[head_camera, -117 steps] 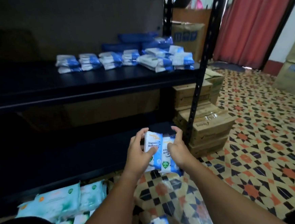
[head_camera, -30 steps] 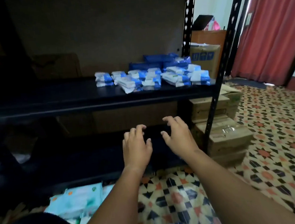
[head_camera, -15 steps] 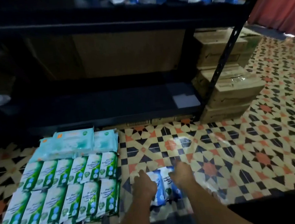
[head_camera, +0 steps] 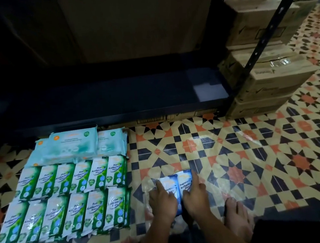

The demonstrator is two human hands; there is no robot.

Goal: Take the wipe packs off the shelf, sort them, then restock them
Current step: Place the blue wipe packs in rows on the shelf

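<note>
Since the frame one second earlier, both hands have dropped from the empty air in front of the shelf to the floor, and the view has tilted down with them. The left hand [head_camera: 162, 199] and right hand [head_camera: 194, 196] lie side by side on two blue wipe packs [head_camera: 176, 185], which rest flat and touching on the patterned floor tiles [head_camera: 234, 153]. The left forefinger stretches along the left pack's outer edge; the right fingers reach along the right pack's outer edge, thumb on its face. Whether the fingers are clamping the packs or merely resting on them cannot be told. Just right of the right hand stands a bare foot [head_camera: 237, 217]. Left of the hands, near but apart, green pine wipe packs [head_camera: 70, 203] lie in two rows of six. Beyond those, pale teal wipe packs [head_camera: 73, 147] are stacked against the low black shelf [head_camera: 115, 103]. Far right of the hands, beyond the shelf post, cardboard boxes [head_camera: 270, 78] are stacked.
</note>
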